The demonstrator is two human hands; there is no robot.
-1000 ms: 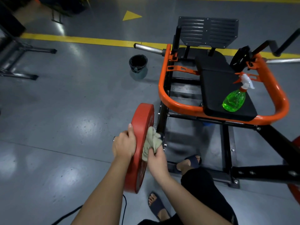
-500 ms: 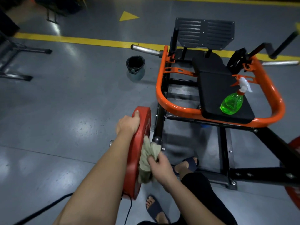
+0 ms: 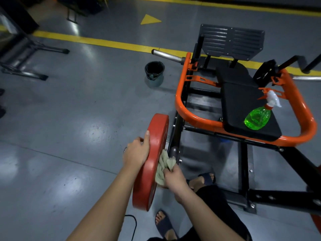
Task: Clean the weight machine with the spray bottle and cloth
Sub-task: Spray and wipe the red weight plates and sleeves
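Note:
A red weight plate (image 3: 152, 153) stands on edge on the left side of the orange and black weight machine (image 3: 191, 112). My left hand (image 3: 137, 152) grips the plate's outer rim, thumb over the edge. My right hand (image 3: 173, 180) holds a crumpled beige cloth (image 3: 164, 164) pressed against the plate's inner face. The green spray bottle (image 3: 258, 115) with a white and orange nozzle lies on the machine's black seat pad (image 3: 243, 101), apart from both hands.
A small black bin (image 3: 154, 72) stands on the grey floor left of the machine. A metal frame (image 3: 26, 54) sits at far left. My sandalled feet (image 3: 165, 225) are below the plate, beside a black cable (image 3: 133, 226). Another red plate (image 3: 317, 221) shows at the right edge.
My left hand slid down the plate's rim toward me. My right hand keeps rubbing the cloth on the inner face. The camera view shifted slightly.

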